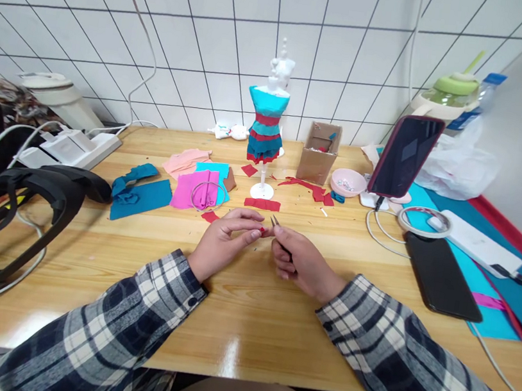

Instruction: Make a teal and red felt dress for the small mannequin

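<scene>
My left hand [230, 236] pinches a small red scrap [262, 231] between thumb and fingers above the table's front middle. Close on its right, my right hand [303, 260] is closed round a pair of tweezers [275, 221], whose two thin dark tips point up and left, slightly apart. Most of the tweezers is hidden in the fingers. Just beyond both hands lies a flat red strip [262, 204]. Behind it a small white dress form [261, 191] stands upright on a round base, wearing a layered turquoise and red dress [267, 122].
Pink, turquoise and blue-green pieces [141, 198] lie at the left, near a black headset [5, 218] and a power strip [82, 151]. At the right are a cardboard box [318, 158], a pink bowl [348, 182], a propped phone [406, 154] and a black phone [444, 276] lying flat.
</scene>
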`<state>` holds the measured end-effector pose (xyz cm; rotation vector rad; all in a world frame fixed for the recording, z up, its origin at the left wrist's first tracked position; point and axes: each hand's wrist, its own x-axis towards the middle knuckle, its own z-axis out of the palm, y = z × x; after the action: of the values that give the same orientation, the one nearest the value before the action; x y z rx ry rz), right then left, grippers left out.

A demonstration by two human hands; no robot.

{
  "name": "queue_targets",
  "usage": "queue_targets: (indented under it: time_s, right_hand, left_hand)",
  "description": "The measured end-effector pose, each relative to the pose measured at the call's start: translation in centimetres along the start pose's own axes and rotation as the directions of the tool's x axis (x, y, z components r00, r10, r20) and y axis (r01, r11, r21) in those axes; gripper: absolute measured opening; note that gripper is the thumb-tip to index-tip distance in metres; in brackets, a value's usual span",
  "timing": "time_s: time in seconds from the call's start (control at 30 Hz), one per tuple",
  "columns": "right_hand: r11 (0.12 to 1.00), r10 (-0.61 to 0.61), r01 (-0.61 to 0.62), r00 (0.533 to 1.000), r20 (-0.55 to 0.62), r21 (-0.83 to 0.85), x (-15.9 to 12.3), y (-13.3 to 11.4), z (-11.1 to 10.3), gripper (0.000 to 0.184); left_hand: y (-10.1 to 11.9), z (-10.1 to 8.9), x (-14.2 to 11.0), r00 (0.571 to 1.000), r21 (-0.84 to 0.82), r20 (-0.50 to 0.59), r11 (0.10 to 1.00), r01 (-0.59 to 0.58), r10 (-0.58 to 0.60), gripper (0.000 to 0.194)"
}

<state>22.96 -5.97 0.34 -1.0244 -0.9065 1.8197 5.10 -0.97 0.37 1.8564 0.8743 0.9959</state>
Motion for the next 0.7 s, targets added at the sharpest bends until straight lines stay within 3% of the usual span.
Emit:
queue_targets:
  time_s: [0.13,0.3,0.7]
  right_hand:
    - [0.948,0.140,-0.173,0.980,0.139,0.267,-0.10,-0.59,-0.37,0.016]
    - [0.891,0.218,-0.279,0.955,0.201,0.359,-0.02,-0.98,-0.74,0.016]
    - [0.900,0.194,-0.255,0.961,0.198,0.353,0.36,-0.67,-0.92,0.016]
  left_hand:
    - [0.16,-0.09,-0.14,0.998,0.031,0.024,0.998,-0.061,0.060,0.020]
    - [0.09,-0.32,-0.19,0.984,0.137,0.055,0.975,-0.173,0.167,0.025]
    - [0.09,-0.73,-0.25,0.973,0.274,0.084,0.934,-0.228,0.213,0.021]
